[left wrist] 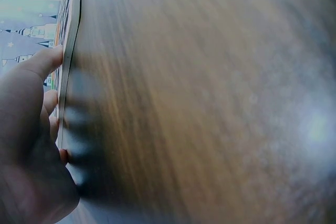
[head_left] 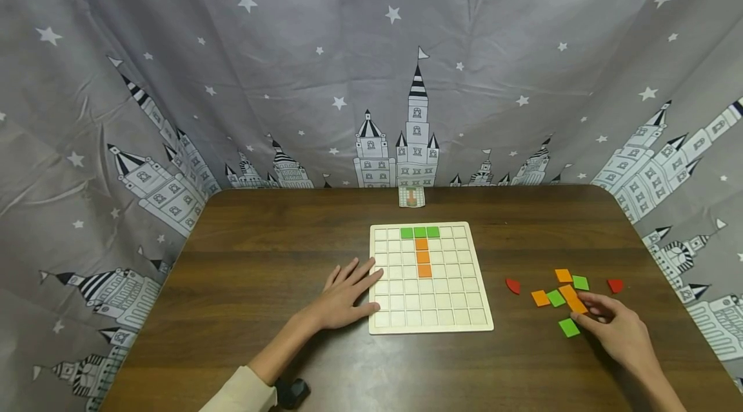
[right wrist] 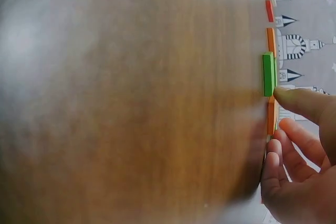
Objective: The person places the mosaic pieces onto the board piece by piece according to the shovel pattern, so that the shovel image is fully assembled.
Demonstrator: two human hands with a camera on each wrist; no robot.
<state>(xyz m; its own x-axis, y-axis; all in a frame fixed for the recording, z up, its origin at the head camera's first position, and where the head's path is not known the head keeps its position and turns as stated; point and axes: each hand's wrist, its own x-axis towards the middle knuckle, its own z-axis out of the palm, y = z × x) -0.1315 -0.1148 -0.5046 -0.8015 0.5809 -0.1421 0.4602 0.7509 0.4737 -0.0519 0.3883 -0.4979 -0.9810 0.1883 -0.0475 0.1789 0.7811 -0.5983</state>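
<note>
A pale square grid board [head_left: 406,320] lies on the table, with three green tiles [head_left: 420,232] in its top row and three orange tiles [head_left: 422,257] running down below the middle one. My left hand [head_left: 342,302] rests at the board's left edge, fingers spread and tips on its rim; the left wrist view shows the board edge [left wrist: 71,51] beside the fingers. To the right, my right hand [head_left: 618,328] pinches an orange tile [head_left: 576,304] between thumb and fingers within a loose group of tiles. The right wrist view shows this orange tile [right wrist: 271,114] behind a green tile [right wrist: 268,74].
Around the right hand lie loose green tiles [head_left: 569,327], orange tiles [head_left: 540,298] and two red rounded pieces [head_left: 513,285]. A small pattern card [head_left: 411,197] stands at the table's back edge, before a grey castle-print curtain [head_left: 278,77]. A black object [head_left: 293,392] is by the left wrist.
</note>
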